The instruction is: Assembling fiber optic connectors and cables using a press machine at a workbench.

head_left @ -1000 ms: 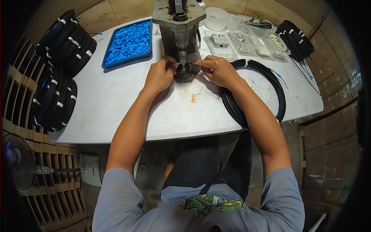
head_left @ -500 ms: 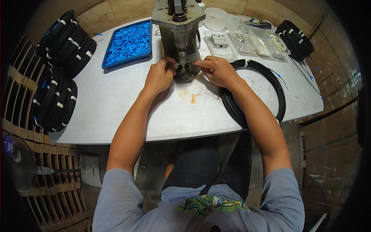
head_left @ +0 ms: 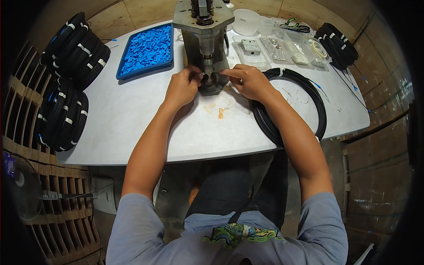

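A metal press (head_left: 204, 26) stands at the far middle of the table, its vertical ram coming down over a low base. At the left side of the ram's foot is my left hand (head_left: 182, 86), fingers curled in a pinch. My right hand (head_left: 249, 81) is on the other side, with forefinger and thumb pressed together beside the ram. Whatever the fingertips hold is too small and dark to make out. Under my right forearm lies a coil of black cable (head_left: 319, 104) with a blue-tipped end.
Left of the press sits a blue tray (head_left: 121, 73) full of small blue pieces. Bundled black cable coils (head_left: 66, 110) stack at the left edge; more coils (head_left: 338, 44) lie far right. Clear plastic boxes (head_left: 300, 53) and a metal block (head_left: 250, 47) stand behind my right hand.
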{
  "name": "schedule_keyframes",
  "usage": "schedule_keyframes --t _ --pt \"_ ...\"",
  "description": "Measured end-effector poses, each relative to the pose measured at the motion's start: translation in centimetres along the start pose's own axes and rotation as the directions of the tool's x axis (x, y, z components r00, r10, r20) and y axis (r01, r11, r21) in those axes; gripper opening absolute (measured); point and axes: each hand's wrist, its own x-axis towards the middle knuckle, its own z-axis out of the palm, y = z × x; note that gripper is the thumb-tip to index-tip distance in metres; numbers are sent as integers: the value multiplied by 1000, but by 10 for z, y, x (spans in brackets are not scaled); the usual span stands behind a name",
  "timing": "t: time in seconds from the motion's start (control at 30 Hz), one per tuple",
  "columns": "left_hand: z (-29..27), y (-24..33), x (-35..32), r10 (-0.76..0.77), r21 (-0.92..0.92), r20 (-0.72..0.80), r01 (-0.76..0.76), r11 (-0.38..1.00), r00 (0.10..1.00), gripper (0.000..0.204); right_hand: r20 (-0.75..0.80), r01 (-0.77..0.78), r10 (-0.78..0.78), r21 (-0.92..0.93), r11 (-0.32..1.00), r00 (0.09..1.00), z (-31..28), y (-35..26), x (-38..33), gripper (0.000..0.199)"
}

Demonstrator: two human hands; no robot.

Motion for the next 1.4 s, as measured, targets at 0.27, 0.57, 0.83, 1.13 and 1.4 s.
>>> schedule_keyframes --t 0.27,0.57,0.83,1.13,1.4 --pt "0 0 0 5 14 -9 -4 1000 1000 19 -7 7 -7 -7 1000 1000 1 1 0 39" --pt "0 3 -1 -11 6 -6 11 1000 1000 19 1 6 -6 -15 1000 1000 1 1 0 38" --pt "0 1 -1 0 12 0 0 1000 1000 20 5 5 -5 -26 1000 1000 0 1 -1 37" --pt "0 0 0 -4 -3 -6 4 1000 1000 20 9 8 -7 -22 1000 1000 0 0 -1 42" --pt "-1 0 -1 7 21 13 -7 1000 1000 20 7 6 -6 -27 1000 1000 1 0 -1 41"
